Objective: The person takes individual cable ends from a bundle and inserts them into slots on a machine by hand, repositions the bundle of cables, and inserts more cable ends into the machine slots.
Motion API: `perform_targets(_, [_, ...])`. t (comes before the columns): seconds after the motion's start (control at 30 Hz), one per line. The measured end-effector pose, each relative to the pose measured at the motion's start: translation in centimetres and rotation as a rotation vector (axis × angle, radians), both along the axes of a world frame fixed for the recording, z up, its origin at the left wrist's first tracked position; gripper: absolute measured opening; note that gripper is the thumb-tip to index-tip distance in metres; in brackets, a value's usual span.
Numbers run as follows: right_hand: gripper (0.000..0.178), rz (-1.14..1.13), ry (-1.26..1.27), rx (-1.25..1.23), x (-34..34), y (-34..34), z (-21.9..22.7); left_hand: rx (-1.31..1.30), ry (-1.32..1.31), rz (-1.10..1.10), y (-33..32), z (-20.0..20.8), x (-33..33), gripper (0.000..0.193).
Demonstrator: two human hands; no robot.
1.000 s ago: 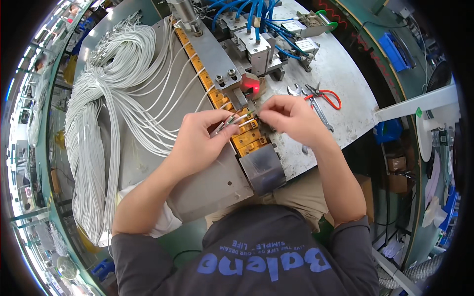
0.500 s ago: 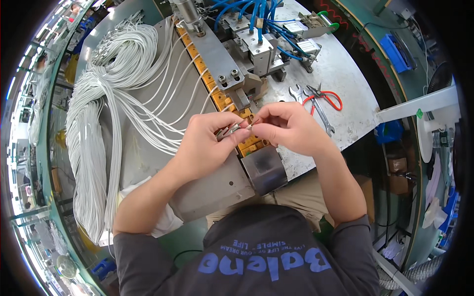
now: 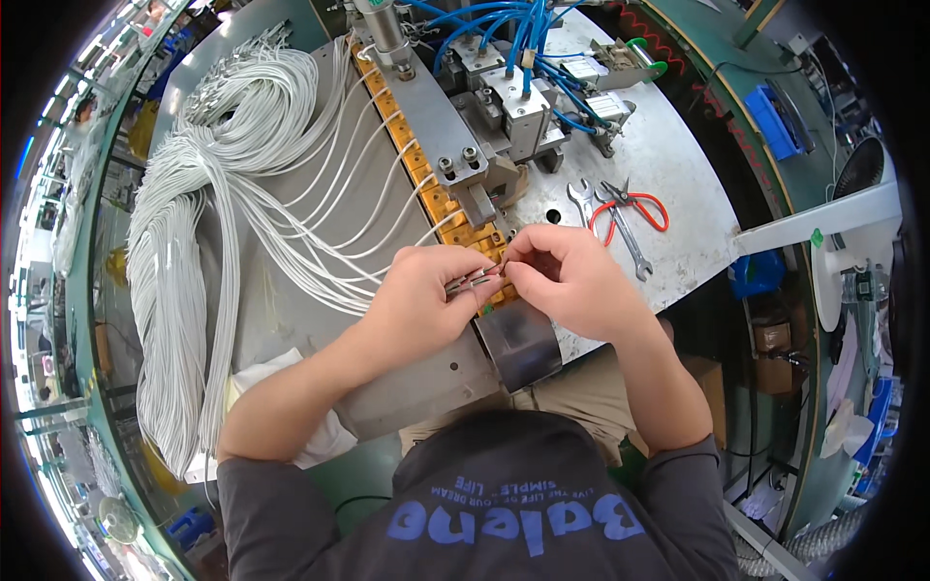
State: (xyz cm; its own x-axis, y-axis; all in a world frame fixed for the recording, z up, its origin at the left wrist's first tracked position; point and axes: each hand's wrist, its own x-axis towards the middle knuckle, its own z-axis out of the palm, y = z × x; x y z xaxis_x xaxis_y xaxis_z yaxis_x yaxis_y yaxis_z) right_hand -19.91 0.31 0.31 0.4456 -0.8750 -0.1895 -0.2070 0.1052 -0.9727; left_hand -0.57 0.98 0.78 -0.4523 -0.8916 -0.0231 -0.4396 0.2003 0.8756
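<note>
My left hand (image 3: pixel 421 295) is closed around a few small, slim metal pieces (image 3: pixel 470 282) that stick out between thumb and forefinger. My right hand (image 3: pixel 573 288) meets it fingertip to fingertip, pinched on something thin that I cannot make out. Both hands hover over the near end of a yellow-orange slotted fixture strip (image 3: pixel 426 187). White cables (image 3: pixel 291 232) run from the left into the strip's slots. A dark grey metal block (image 3: pixel 518 344) sits at the strip's near end, just below my hands.
A steel press bar (image 3: pixel 426 121) with blue air hoses (image 3: pixel 528 44) stands beyond my hands. Wrenches (image 3: pixel 635 247) and red-handled pliers (image 3: pixel 649 208) lie on the right of the metal table (image 3: pixel 688 155). At left hangs a thick cable bundle (image 3: pixel 174 320).
My hands have shifted slightly down in the picture, still fingertip to fingertip. The metal pieces in the left hand lie at a flatter angle. The whole view has shifted a little.
</note>
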Motion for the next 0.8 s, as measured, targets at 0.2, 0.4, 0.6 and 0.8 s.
perform_targets(0.2, [0.004, -0.002, -0.172, 0.168, 0.0, -0.8, -0.9, -0.264, 0.087, 0.052, 0.4, -0.7, -0.2, 0.011])
perform_targets(0.4, [0.004, 0.048, -0.168, 0.119, -0.5, -0.4, 0.0, 0.110, 0.140, 0.034, 0.4, 0.4, 0.2, 0.011])
perform_targets(0.6, [0.003, 0.063, -0.245, 0.265, -0.6, -0.8, 0.1, 0.112, 0.210, 0.031, 0.4, -0.2, 0.2, 0.012])
perform_targets(0.8, [0.007, 0.113, -0.134, 0.011, -0.5, -0.7, -0.5, 0.072, 0.100, -0.039, 0.2, 0.2, 0.4, 0.011])
